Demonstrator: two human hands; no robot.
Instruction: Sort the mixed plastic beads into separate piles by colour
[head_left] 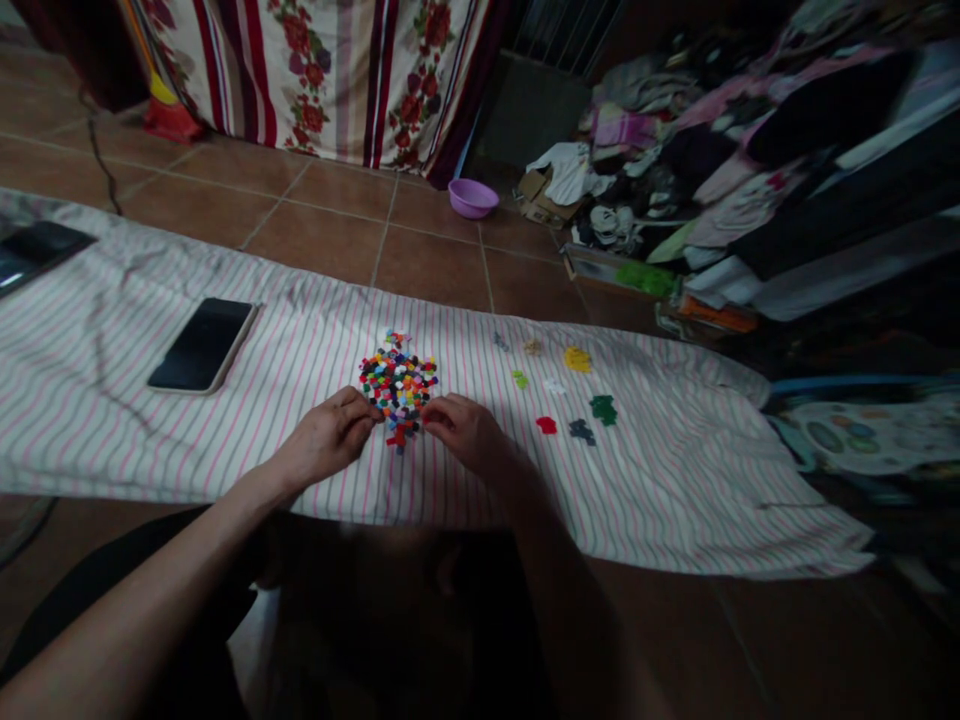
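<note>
A heap of small, many-coloured plastic pieces (397,382) lies on a striped cloth (300,300). My left hand (330,435) rests at the heap's lower left edge, fingers curled and tips pressed together by a dark piece. At the lower right edge, my right hand (466,430) has thumb and forefinger closed in a pinch. What either hand holds, if anything, is too small to make out. To the right sit little single-colour groups: yellow pieces (577,359), dark green pieces (603,409), red pieces (547,426), dark grey pieces (582,431), white pieces (555,385) and lime pieces (520,379).
Beige pieces (532,347) and light grey pieces (500,342) lie near the cloth's far edge. A phone (202,345) is left of the heap, with another dark device (41,250) farther left. Beyond are a purple basin (473,198) and piled clothes (637,130).
</note>
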